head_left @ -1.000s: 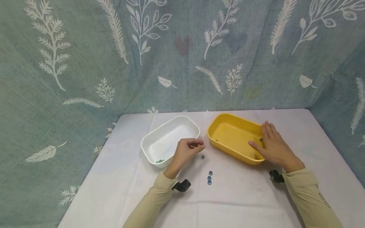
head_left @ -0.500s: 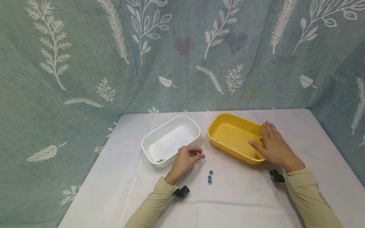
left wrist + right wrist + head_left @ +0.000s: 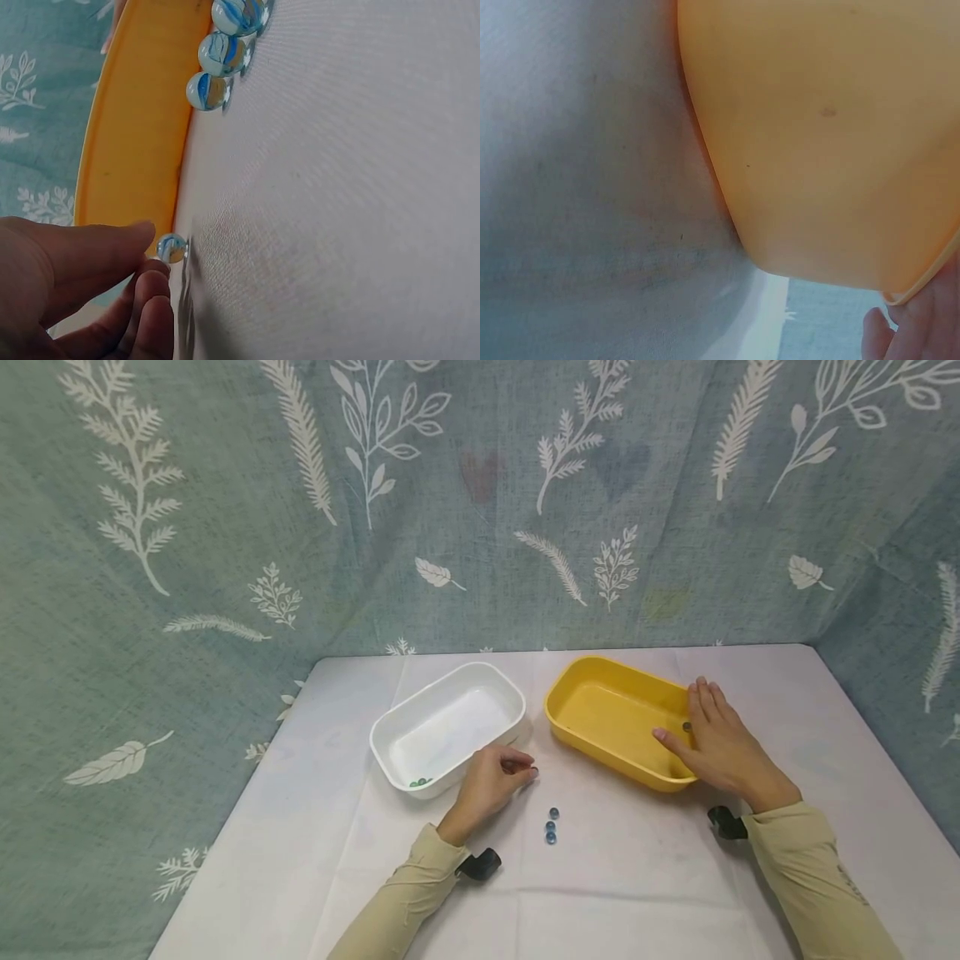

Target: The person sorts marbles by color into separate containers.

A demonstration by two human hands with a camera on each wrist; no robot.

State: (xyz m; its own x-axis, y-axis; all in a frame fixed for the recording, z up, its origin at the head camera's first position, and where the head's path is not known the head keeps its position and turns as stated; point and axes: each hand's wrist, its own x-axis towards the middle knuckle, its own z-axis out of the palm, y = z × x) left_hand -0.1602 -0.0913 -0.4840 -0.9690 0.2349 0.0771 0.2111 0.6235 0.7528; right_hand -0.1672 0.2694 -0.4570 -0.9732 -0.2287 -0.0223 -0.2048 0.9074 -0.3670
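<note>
My left hand [image 3: 487, 787] is low over the cloth between the two trays. Its thumb and forefinger pinch a clear glass marble [image 3: 172, 248] with a blue-white swirl at their tips; in the head view only a sliver of it shows. My right hand [image 3: 723, 747] rests on the right end of the yellow tray [image 3: 600, 756], fingers straight along the rim and thumb over the inside. A dark marble [image 3: 687, 727] lies in that tray beside the hand. The right wrist view shows mostly the tray's outer wall [image 3: 825, 165] and some fingers [image 3: 922, 330].
Several blue-swirled marbles [image 3: 551, 827] sit in a short row on the white cloth [image 3: 600, 877], nearer the person. Left of the yellow tray stands a white tray [image 3: 390, 768] with green marbles [image 3: 418, 782] in its near corner. A patterned curtain [image 3: 480, 527] hangs behind the table.
My left hand has come down slightly toward the person, and its fingertips have closed on the marble that lay on the cloth. The right hand and both trays have stayed in place.
</note>
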